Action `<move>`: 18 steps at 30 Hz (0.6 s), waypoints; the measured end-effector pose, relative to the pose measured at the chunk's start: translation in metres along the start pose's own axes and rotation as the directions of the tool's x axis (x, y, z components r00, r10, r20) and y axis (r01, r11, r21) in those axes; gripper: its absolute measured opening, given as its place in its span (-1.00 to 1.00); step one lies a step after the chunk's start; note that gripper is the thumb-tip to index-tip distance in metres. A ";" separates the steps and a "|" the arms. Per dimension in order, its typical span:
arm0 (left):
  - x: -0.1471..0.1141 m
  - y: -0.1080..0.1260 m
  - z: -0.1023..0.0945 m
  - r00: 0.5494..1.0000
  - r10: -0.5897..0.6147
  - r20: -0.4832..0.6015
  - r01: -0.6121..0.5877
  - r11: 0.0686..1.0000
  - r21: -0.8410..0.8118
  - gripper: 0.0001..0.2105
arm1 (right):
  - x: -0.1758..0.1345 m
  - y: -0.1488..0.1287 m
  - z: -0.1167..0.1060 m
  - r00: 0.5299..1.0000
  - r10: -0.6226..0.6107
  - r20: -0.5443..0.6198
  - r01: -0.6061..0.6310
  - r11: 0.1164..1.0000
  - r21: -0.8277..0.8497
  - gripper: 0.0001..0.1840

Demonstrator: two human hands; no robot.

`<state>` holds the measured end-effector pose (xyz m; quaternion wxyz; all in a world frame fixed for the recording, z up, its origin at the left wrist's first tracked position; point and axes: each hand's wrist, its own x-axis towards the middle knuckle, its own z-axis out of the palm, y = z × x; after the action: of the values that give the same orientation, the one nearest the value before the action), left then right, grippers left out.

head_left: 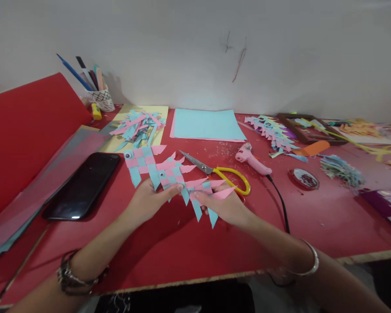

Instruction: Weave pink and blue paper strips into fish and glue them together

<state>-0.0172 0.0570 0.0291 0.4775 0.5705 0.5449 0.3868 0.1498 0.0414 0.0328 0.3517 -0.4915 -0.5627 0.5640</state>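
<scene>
Three woven paper fish in pink and light blue overlap in a slanting row in front of me. The left fish [142, 160] and the middle fish [172, 174] show googly eyes. My left hand [142, 203] pinches the middle fish at its lower edge, thumb on top. My right hand [230, 206] is closed on the right fish [206, 191], thumb across its strips. Whether the fish are joined cannot be made out. Just behind them lie scissors [211, 170] with yellow handles, blades pointing to the back left.
A phone [83, 187] lies at left beside a red sheet [29, 130]. Paper strips [138, 126], blue sheets [207, 124] and a pen cup [102, 99] stand along the wall. At right are a pink glue gun [252, 160] with its cord, a small dish [304, 178] and tassels [342, 169].
</scene>
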 end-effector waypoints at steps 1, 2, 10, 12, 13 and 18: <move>0.000 0.000 0.000 1.000 -0.001 -0.001 0.001 1.000 0.004 -0.82 | 0.000 0.001 0.000 1.000 -0.009 0.004 0.009 1.000 -0.001 -0.88; 0.000 0.000 0.000 1.000 -0.003 -0.004 0.003 1.000 0.009 -0.82 | 0.001 0.002 -0.001 1.000 -0.019 0.008 0.019 1.000 -0.004 -0.88; 0.000 -0.001 0.001 1.000 0.008 -0.008 -0.008 1.000 0.014 -0.80 | 0.001 0.006 -0.002 0.998 -0.061 -0.020 0.061 0.998 -0.001 -0.84; 0.001 -0.002 0.001 1.000 0.010 -0.005 -0.010 1.000 0.021 -0.79 | 0.001 0.006 -0.002 0.998 -0.057 -0.021 0.058 0.998 0.001 -0.82; 0.001 -0.004 0.001 1.000 0.012 -0.003 -0.012 1.000 0.023 -0.78 | 0.001 0.006 -0.002 0.998 -0.059 -0.023 0.059 0.998 0.003 -0.80; 0.002 -0.008 0.000 1.000 0.021 0.017 -0.021 1.000 0.013 -0.77 | 0.002 0.009 -0.002 0.996 -0.086 -0.038 0.086 0.996 0.002 -0.73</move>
<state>-0.0191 0.0583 0.0215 0.4741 0.5826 0.5375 0.3832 0.1522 0.0423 0.0239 0.3870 -0.4768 -0.5756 0.5400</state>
